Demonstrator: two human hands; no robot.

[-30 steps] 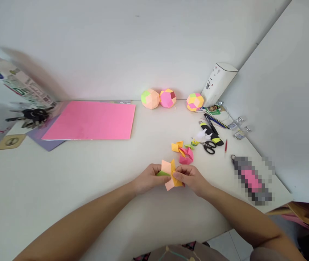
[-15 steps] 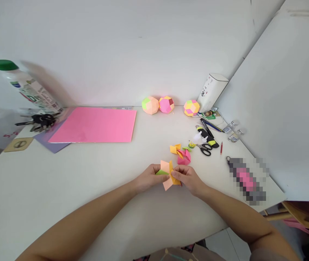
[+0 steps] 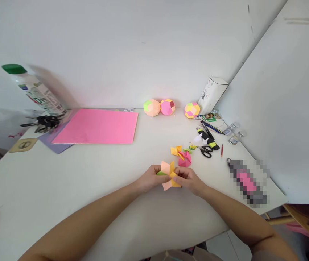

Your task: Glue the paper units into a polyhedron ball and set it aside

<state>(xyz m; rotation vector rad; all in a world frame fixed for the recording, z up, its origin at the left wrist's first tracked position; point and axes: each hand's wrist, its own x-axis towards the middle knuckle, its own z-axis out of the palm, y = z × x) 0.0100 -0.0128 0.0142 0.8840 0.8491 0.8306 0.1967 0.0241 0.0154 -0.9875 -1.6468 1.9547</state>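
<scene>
Between my two hands is a folded paper piece (image 3: 165, 167) with peach, green and orange flaps. My left hand (image 3: 152, 178) pinches its left side, thumb lying across the front. The fingers of my right hand (image 3: 189, 180) are closed on the orange flaps at its right; part of the paper is hidden behind them. Just beyond, loose folded papers lie on the table: an orange one (image 3: 175, 150) and a pink one (image 3: 185, 159). Three finished-looking paper balls stand by the wall: a peach and green ball (image 3: 152, 108), a pink ball (image 3: 167, 107) and a yellow-pink ball (image 3: 192, 110).
A pink sheet stack (image 3: 97, 127) lies at the left, near keys (image 3: 45, 121) and a tilted-looking bottle (image 3: 41, 92). Scissors (image 3: 206, 151), a cutter (image 3: 210, 139), small glass bottles (image 3: 236, 137) and a white box (image 3: 213, 95) are at the right. A blurred-out item (image 3: 247, 183) lies near the right edge.
The orange flaps have shifted slightly between my fingers, and the front one shows more openly. Both hands keep nearly the same place; the view has tilted a little.
</scene>
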